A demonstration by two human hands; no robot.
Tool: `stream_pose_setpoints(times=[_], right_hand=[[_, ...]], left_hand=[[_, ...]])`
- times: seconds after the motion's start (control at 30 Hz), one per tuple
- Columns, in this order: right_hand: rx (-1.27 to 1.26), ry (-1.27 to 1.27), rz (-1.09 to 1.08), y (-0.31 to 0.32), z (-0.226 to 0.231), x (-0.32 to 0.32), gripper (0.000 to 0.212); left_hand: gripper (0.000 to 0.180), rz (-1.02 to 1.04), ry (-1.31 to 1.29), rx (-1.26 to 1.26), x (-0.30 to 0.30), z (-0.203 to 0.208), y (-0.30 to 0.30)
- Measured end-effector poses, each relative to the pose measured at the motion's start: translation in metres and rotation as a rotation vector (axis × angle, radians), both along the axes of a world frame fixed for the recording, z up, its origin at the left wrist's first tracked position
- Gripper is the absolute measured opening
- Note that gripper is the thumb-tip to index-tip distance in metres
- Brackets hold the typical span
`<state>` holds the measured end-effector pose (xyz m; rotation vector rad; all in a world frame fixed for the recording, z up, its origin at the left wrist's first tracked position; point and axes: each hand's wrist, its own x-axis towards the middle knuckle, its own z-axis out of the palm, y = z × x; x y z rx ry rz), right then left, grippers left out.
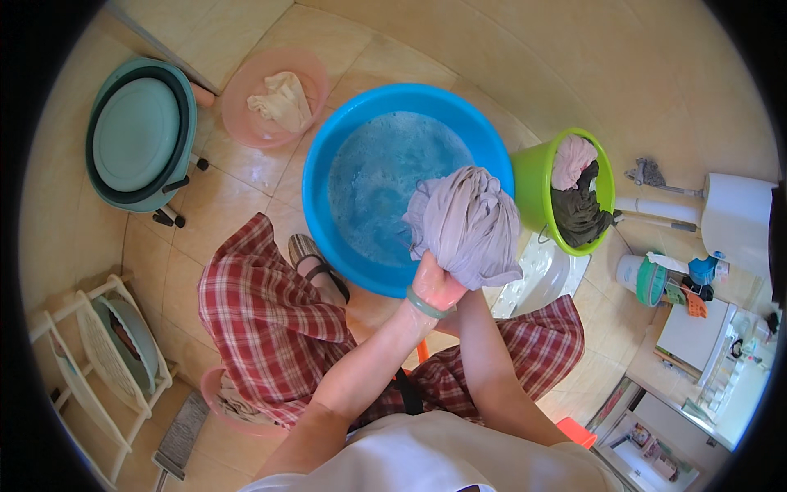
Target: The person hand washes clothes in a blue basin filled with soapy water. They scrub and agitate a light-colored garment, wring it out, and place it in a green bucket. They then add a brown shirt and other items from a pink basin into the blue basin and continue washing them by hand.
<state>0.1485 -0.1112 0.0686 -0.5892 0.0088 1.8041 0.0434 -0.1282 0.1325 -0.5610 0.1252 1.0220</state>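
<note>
A bunched, pale lilac-grey cloth garment (466, 221) is held up over the right side of a large blue basin (328, 238). My left hand (438, 284), with a pale green bangle on its wrist, is closed around the lower gathered end of the garment. My right forearm (492, 361) reaches up to the same spot, but the garment and my left hand hide the right hand's fingers. Sudsy bluish water (381, 176) fills the basin.
A green bucket (534, 193) with pink and dark clothes touches the basin's right side. A pink basin (238, 102) holding a white cloth sits behind left. Folded teal tubs (135, 135) lean at the left wall, above a white rack (102, 353). A white squat toilet (545, 275) lies beneath the bucket.
</note>
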Motion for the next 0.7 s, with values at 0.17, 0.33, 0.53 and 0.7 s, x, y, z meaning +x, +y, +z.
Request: stream_pose_setpoints(times=[0.17, 0.33, 0.53, 0.7], right_hand=[[0.026, -0.028, -0.056, -0.011, -0.009, -0.01, 0.056], [0.027, -0.218, 0.003, -0.005, -0.01, 0.015, 0.051], [0.165, -0.498, -0.018, 0.049, 0.0, 0.093, 0.047], [0.023, -0.521, 0.169, 0.087, 0.062, 0.06, 0.028]], left_hand=[[0.046, 0.046, -0.129, -0.015, -0.008, 0.009, -0.004], [0.054, -0.088, -0.027, 0.007, -0.028, 0.022, -0.008], [0.099, -0.368, 0.572, 0.227, -0.045, 0.043, 0.015], [0.125, -0.325, 1.376, 0.846, -0.048, 0.042, 0.021]])
